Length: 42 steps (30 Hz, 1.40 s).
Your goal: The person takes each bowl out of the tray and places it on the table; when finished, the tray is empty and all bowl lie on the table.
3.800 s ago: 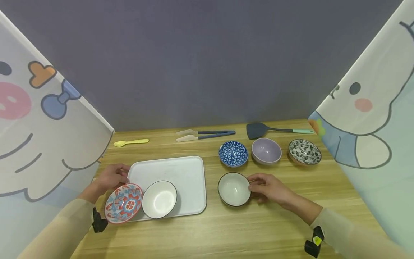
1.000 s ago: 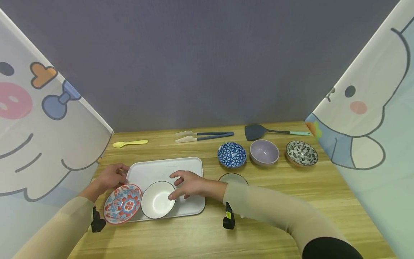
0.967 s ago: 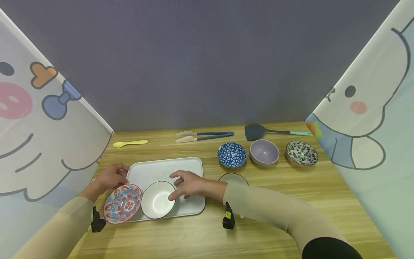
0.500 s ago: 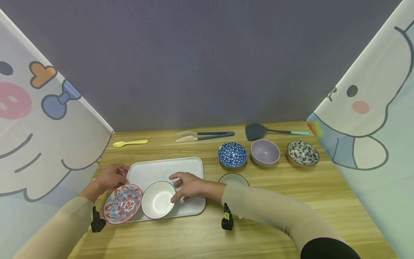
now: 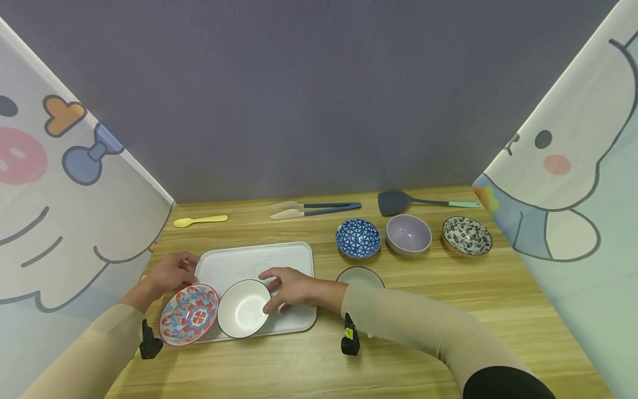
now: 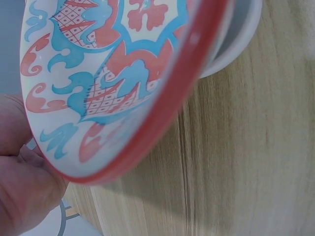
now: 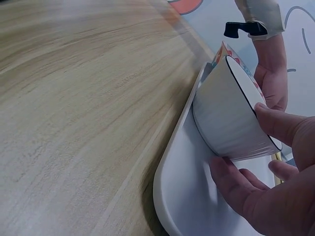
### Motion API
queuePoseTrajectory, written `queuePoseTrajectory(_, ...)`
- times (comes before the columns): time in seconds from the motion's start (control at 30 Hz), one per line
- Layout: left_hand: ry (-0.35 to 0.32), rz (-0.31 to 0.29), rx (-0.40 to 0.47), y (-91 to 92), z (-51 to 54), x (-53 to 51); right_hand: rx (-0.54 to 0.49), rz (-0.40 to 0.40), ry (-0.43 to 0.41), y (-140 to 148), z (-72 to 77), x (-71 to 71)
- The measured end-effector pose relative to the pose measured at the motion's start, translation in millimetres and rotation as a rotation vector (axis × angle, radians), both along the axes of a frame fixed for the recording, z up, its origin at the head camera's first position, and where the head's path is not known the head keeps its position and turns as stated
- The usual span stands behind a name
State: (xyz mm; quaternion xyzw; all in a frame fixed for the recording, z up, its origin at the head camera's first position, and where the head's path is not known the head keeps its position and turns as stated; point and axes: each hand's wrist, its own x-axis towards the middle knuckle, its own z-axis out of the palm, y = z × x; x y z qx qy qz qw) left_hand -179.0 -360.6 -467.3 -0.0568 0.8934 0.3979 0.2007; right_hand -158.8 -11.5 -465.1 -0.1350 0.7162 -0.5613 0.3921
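White bowl between thumb and fingers of right hand.

The head view looks forward and down from above the table, set well back, taking in the tray, left hand, right hand and wall. The left wrist view, turned sideways, looks from close beside the patterned bowl onto the table; the right wrist view sits low and near, facing leftward along the tray past the white bowl to the left hand. Head and right wrist views share tray, white bowl and both hands; the patterned bowl appears in all three.
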Motion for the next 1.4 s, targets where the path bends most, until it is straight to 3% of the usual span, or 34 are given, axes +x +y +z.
queuePoseTrajectory(0.73,0.007,0.006,-0.003,0.1,-1.7,1.1,-0.016,-0.011,-0.099,3,3.0,5.5)
queuePoseTrajectory(1.4,-0.002,0.013,-0.014,0.1,-1.2,1.5,-0.012,-0.081,-0.090,-3,4.4,12.5)
